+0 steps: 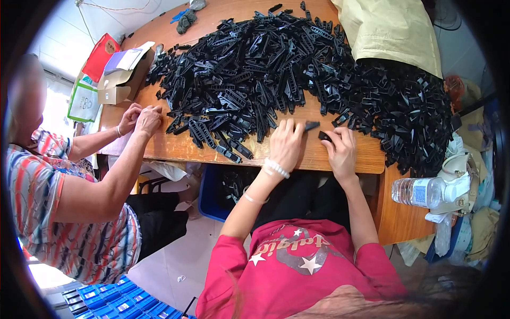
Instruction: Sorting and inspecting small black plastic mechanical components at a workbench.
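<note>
My left hand (287, 144), with white bracelets at the wrist, is closed near the table's front edge. A slim black plastic part (312, 126) sticks out to the right from between its thumb and fingers. Just to the right, my right hand (341, 153) pinches a small black plastic piece (324, 136) between thumb and fingertips. The two parts are close but apart. Beyond both hands spreads a large heap of long, slotted black plastic parts (255, 69). More small black pieces (406, 114) are piled on the right.
A co-worker's hands (139, 120) work at the table's left end, beside an open cardboard box (118, 85). A beige sack (393, 34) lies at the back right. A clear bottle (419, 192) lies on the right. Below the table edge stands a blue bin (210, 194).
</note>
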`<state>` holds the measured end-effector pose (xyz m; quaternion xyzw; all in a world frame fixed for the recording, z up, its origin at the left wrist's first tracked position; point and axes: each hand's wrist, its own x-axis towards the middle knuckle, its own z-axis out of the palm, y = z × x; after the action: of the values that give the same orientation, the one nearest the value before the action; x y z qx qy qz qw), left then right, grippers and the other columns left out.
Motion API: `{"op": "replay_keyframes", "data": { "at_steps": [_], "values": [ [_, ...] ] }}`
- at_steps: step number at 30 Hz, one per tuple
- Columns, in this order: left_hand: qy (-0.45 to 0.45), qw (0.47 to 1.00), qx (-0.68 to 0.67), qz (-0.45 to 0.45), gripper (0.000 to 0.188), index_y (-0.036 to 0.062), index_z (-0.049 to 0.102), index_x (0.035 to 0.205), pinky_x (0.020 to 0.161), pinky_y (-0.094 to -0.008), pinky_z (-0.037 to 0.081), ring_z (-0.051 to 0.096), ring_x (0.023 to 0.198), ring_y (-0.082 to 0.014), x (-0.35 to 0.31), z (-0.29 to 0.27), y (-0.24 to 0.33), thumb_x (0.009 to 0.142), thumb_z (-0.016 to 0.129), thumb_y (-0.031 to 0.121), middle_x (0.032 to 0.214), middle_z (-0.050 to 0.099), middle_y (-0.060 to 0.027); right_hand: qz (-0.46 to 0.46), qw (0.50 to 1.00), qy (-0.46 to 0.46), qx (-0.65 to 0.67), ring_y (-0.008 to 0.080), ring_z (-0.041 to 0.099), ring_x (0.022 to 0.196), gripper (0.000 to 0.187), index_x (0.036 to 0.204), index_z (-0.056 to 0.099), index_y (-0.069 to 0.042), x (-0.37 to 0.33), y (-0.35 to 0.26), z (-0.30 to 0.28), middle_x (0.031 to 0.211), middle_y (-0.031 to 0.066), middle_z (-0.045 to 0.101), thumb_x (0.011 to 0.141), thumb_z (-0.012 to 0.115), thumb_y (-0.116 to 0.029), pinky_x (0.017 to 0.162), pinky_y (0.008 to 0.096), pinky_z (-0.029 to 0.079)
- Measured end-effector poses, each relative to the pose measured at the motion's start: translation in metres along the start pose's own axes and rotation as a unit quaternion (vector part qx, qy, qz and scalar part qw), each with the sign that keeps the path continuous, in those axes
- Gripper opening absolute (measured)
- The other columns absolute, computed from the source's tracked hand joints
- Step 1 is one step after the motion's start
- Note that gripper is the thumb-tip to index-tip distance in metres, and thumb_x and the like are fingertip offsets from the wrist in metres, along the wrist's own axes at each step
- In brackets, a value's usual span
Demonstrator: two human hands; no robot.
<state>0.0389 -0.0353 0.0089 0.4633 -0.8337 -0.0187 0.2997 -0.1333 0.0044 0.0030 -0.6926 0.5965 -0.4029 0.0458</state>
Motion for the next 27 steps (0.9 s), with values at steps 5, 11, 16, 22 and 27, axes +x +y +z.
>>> {"op": "replay_keyframes", "data": {
  "at_steps": [5, 11, 16, 22, 27],
  "values": [
    [-0.006, 0.989, -0.112, 0.092, 0.025, 0.0029, 0.055, 0.093, 0.073, -0.0385, 0.046, 0.054, 0.087, -0.0295, -0.038, -0.017, -0.006, 0.074, 0.070, 0.010, 0.096, 0.056, -0.0119, 0.096, 0.972, -0.055, 0.208, 0.0190, 0.056, 0.070, 0.023, 0.101, 0.064, 0.004, -0.004, -0.001, -0.017, 0.088, 0.0108, 0.062, 0.078, 0.069, 0.002, 0.067, 0.0300, 0.047],
    [-0.041, 0.975, -0.217, -0.001, 0.020, 0.0009, 0.064, 0.092, 0.073, -0.0373, 0.045, 0.052, 0.084, -0.0293, -0.028, -0.021, -0.011, 0.075, 0.072, 0.007, 0.089, 0.056, -0.0104, 0.082, 0.950, -0.181, 0.240, 0.0199, 0.056, 0.075, 0.026, 0.101, 0.069, 0.004, -0.001, 0.000, -0.029, 0.085, 0.0105, 0.061, 0.076, 0.072, -0.001, 0.068, 0.0300, 0.046],
    [-0.047, 0.972, -0.227, 0.020, 0.020, 0.0002, 0.066, 0.092, 0.074, -0.0362, 0.045, 0.052, 0.083, -0.0282, -0.029, -0.016, -0.009, 0.074, 0.072, 0.004, 0.090, 0.058, -0.0099, 0.054, 0.959, -0.161, 0.228, 0.0209, 0.055, 0.081, 0.027, 0.097, 0.070, 0.003, -0.004, -0.005, -0.020, 0.087, 0.0084, 0.060, 0.071, 0.075, 0.000, 0.070, 0.0308, 0.045],
    [-0.016, 0.929, -0.366, -0.056, 0.014, -0.0004, 0.060, 0.093, 0.071, -0.0353, 0.046, 0.055, 0.076, -0.0240, -0.025, -0.018, -0.002, 0.084, 0.067, 0.006, 0.083, 0.058, -0.0088, 0.129, 0.927, -0.155, 0.315, 0.0245, 0.056, 0.087, 0.020, 0.095, 0.070, 0.001, -0.004, -0.007, -0.017, 0.094, 0.0098, 0.060, 0.075, 0.072, -0.002, 0.079, 0.0348, 0.045],
    [-0.071, 0.684, -0.615, -0.386, 0.036, 0.0059, 0.054, 0.070, 0.050, -0.0218, 0.041, 0.055, 0.056, -0.0074, 0.014, -0.011, -0.010, 0.099, 0.053, 0.027, 0.066, 0.054, -0.0002, 0.005, 0.994, 0.029, -0.102, 0.0275, 0.055, 0.088, 0.011, 0.091, 0.067, 0.002, 0.028, 0.021, -0.018, 0.094, 0.0113, 0.057, 0.080, 0.063, 0.003, 0.078, 0.0378, 0.043]
  ]
}}
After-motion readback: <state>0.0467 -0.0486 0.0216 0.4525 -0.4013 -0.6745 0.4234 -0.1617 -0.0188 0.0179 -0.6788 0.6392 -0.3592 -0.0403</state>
